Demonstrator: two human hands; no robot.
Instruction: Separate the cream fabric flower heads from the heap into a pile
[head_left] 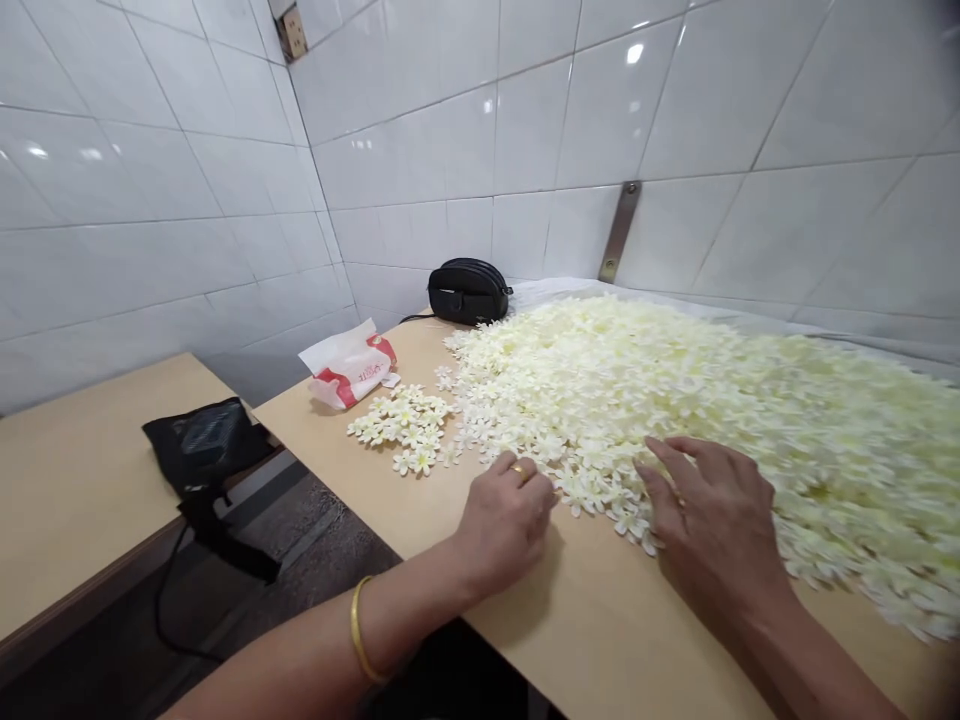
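Note:
A large heap of pale yellow-white flower heads covers much of the table. My left hand, with a ring and a gold bangle, rests at the heap's front left edge. Its fingers are curled inward, and whatever they hold is hidden from me. My right hand is at the heap's front edge, thumb and fingers apart, fingertips touching the flowers. Left of the heap lies a smaller cluster of similar flowers, flat on the wood.
Behind the small cluster sits a crumpled white and red paper bag. A black pouch stands near the tiled wall. Across a gap on the left, a black bag with a strap lies on another table.

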